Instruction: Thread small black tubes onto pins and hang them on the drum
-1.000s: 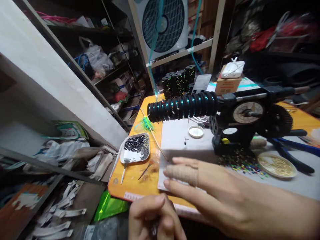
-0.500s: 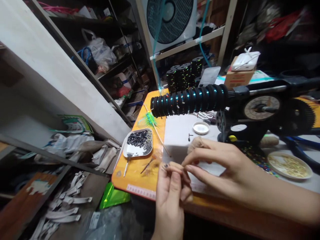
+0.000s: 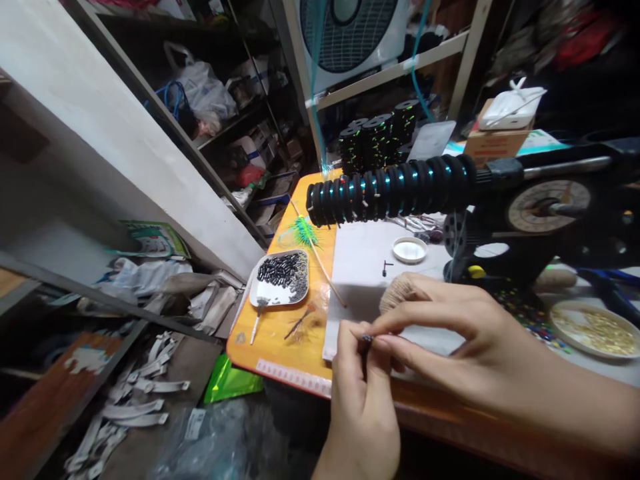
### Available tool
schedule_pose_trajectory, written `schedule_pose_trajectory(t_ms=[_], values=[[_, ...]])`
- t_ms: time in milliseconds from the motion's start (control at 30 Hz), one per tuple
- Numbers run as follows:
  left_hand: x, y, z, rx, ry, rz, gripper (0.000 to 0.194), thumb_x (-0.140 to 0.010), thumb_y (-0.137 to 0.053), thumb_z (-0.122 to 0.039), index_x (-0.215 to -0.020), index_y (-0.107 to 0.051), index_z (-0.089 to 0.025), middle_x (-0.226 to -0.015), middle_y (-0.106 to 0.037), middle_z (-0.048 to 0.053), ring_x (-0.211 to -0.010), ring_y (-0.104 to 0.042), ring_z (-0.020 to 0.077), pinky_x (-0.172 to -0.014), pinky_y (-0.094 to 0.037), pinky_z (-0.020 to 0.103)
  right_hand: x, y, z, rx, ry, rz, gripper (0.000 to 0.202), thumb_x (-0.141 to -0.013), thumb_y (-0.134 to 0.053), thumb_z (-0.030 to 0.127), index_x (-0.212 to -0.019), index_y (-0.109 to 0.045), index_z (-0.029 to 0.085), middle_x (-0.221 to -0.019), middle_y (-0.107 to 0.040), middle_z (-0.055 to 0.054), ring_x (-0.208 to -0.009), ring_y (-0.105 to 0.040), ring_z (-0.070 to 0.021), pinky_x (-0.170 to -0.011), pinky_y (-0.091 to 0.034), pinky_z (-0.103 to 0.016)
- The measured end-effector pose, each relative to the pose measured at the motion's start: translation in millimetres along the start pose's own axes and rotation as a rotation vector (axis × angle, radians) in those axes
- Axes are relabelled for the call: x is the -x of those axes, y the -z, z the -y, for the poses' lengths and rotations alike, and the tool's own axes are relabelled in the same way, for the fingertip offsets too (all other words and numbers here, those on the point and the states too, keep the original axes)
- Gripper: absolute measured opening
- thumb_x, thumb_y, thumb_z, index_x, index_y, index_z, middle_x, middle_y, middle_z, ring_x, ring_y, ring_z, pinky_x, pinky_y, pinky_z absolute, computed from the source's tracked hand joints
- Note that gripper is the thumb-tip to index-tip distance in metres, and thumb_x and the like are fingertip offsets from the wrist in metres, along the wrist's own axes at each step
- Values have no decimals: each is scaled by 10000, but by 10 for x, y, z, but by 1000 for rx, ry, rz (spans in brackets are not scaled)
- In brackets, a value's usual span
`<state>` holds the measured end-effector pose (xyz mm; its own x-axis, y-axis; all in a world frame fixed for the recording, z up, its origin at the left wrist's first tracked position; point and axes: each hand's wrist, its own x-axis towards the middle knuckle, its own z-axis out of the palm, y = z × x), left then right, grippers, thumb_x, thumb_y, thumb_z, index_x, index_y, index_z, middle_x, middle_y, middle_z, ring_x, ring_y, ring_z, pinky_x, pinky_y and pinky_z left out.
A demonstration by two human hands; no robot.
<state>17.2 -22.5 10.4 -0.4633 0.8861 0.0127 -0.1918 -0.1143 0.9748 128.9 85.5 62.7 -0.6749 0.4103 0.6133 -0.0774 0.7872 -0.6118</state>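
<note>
Bkgd is dim dark shelving [image 3: 145,83], cluttered, behind an orange wood-look table [image 3: 273,333] w/ rounded corners. Writing: pale pink-and-white ruler-like strip [image 3: 293,378] along the near edge has marks, too small to read; brown cardboard box [image 3: 493,147] at back right has reddish print, illegible; round white dial [image 3: 530,207] on the black machine w/ black-ringed roller [image 3: 393,191] has markings, also n/r; white label [image 3: 195,424] on the clear plastic bag [image 3: 220,443] lower left, ditto. Tiny dark piece [image 3: 367,338], looks bluish-black & a bit bumpy, is mostly hidden btwn fingertips, so full shape can't be told; it's above the table's near edge. Left hand [image 3: 367,393] is curled, thumb & index closed on it; right hand [image 3: 465,340] meets it there, thumb & index nearly together, pinching at the same piece. Tan cloth-like wrap [image 3: 397,291] covers one right finger. White rounded-square tray [image 3: 267,293] of black tube-like bits sits left, well apart from both hands.
</note>
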Motion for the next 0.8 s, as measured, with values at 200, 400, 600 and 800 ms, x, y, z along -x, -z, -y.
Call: schedule_pose_trajectory(t_ms=[200, 400, 600, 800], values=[[32, 20, 65, 257, -47, -51, 254, -1010, -634, -438, -892, -585, -218, -729, -552, -41, -627, -472, 89, -614, -419, 172, 12, -9, 13, 20, -37, -35, 183, -972, -597, 129, -880, -745, 186, -784, -678, -34, -709, -639, -121, -617, -494, -222], [32, 102, 111, 274, -212, -139, 228, -1035, -601, -371, -866, -577, -220, -692, -529, -47, -611, -457, 93, -582, -394, 174, 10, 29, -41, 51, -57, 10, 213, -1007, -607, 263, -876, -764, 203, -766, -685, -33, -684, -638, -135, -597, -499, -249], [47, 103, 139, 274, -278, -211, 224, -1031, -606, -358, -851, -574, -228, -672, -517, -38, -604, -434, 110, -556, -356, 190, -23, 34, -17, 57, -75, -13, 180, -978, -626, 274, -868, -765, 242, -783, -698, -28, -683, -653, -146, -586, -521, -258], [55, 93, 175, 285, -282, -187, 198, -1046, -579, -352, -884, -583, -239, -668, -512, -43, -588, -404, 106, -548, -334, 189, -11, 29, -23, 50, -97, -15, 174, -979, -644, 318, -868, -764, 259, -788, -700, -14, -682, -652, -136, -592, -516, -249]])
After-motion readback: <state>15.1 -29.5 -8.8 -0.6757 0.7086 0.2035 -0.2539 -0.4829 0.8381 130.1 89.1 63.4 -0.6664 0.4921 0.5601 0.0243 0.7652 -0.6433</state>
